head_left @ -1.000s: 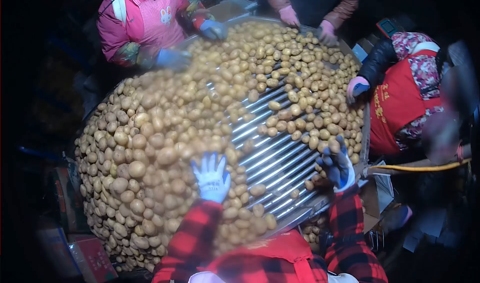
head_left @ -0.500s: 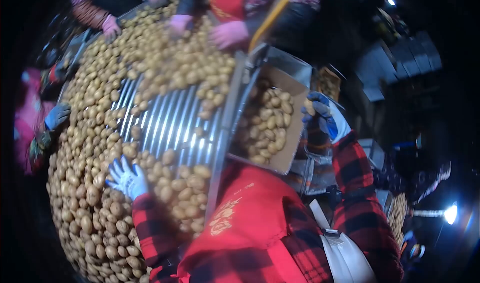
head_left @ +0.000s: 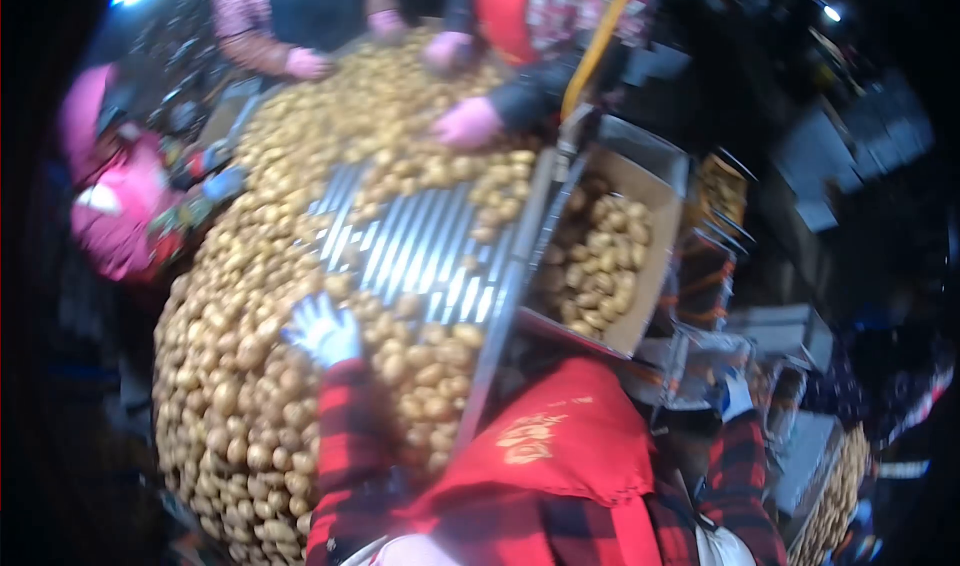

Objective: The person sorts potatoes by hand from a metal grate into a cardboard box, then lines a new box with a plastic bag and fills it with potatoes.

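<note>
My left hand (head_left: 326, 332), in a white and blue glove, lies with fingers spread on the heap of potatoes (head_left: 225, 398), holding nothing. Bare metal rollers (head_left: 415, 251) show just above and to its right. At the right my right hand (head_left: 736, 396), gloved the same way, is low beside a plastic-lined crate (head_left: 705, 366); its fingers are blurred and dark, so what it holds, if anything, is hidden. A cardboard box (head_left: 655, 256) holding potatoes stands between the roller table and the right-hand crates.
Across the table, co-workers' pink-gloved hands (head_left: 468, 123) touch potatoes. Another person in pink (head_left: 125, 206) works at the left edge. A yellow pole (head_left: 602, 38) rises behind the box. More crates (head_left: 722, 188) and a grey container (head_left: 808, 456) with potatoes stand at the right.
The view has shifted, moving the table rightward in frame. My right hand has dropped from beside the box, where it held a potato, to the lower crates. My left hand remains spread on the potatoes.
</note>
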Demonstrator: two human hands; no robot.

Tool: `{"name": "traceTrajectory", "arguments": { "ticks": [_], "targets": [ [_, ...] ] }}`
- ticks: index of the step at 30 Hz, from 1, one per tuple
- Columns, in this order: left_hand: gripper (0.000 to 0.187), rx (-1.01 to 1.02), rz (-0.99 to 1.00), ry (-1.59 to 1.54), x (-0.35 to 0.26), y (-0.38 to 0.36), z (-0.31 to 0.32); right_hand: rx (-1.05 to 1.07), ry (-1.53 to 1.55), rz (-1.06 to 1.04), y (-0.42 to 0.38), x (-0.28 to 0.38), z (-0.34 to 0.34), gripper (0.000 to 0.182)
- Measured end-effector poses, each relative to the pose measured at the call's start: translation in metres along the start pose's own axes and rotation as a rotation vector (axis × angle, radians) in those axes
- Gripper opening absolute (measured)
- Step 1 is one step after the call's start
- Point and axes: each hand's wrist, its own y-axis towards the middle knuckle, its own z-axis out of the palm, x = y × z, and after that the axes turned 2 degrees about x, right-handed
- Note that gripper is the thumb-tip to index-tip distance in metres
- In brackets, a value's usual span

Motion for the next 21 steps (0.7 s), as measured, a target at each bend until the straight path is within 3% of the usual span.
{"name": "traceTrajectory", "arguments": {
  "ticks": [1,2,3,4,6,9,10,11,12,13,15,16,19,21],
  "targets": [
    [0.053,0.007,-0.008,-0.017,-0.001,-0.003,-0.007,0.14,0.729,0.457,0.009,0.004,0.009,0.034],
    [0.053,-0.017,0.001,-0.043,0.001,-0.002,0.002,-0.097,1.384,1.018,0.018,0.008,0.018,0.02],
    [0.053,-0.109,0.021,-0.039,0.004,0.0,0.017,-0.09,1.474,1.078,0.023,0.01,0.012,0.009],
    [0.054,-0.198,0.045,-0.032,0.007,0.001,0.031,-0.048,1.412,0.951,0.019,-0.018,0.038,0.012],
    [0.056,-0.178,0.034,-0.057,0.004,-0.001,0.024,-0.022,0.949,0.869,0.001,-0.116,0.124,0.008],
    [0.054,-0.162,0.033,-0.104,0.005,-0.002,0.02,0.233,0.886,0.996,0.031,-0.079,0.059,0.012],
    [0.054,-0.162,0.028,-0.113,0.003,-0.003,0.014,0.21,0.852,0.985,0.038,-0.056,0.042,0.012],
    [0.054,-0.151,0.022,-0.13,0.003,-0.003,0.014,0.198,0.69,0.866,0.029,-0.115,0.093,0.014],
    [0.055,-0.162,0.022,-0.147,0.004,-0.003,0.015,0.215,0.591,0.956,0.039,-0.123,0.102,0.018],
    [0.055,-0.138,0.014,-0.16,0.005,-0.004,0.016,0.353,0.287,0.882,0.049,-0.135,0.104,0.028],
    [0.053,-0.106,0.009,-0.195,0.002,-0.007,-0.002,0.612,-0.178,0.544,0.071,-0.137,0.093,0.032],
    [0.053,-0.13,0.01,-0.175,0.003,-0.006,0.006,0.604,-0.176,0.61,0.08,-0.12,0.079,0.025],
    [0.052,-0.113,0.003,-0.168,0.001,-0.008,0.002,0.813,-0.336,0.495,0.109,-0.112,0.052,0.031],
    [0.052,-0.107,0.003,-0.174,0.001,-0.006,0.003,0.545,-0.166,0.583,0.138,-0.07,0.017,0.038]
  ]
}}
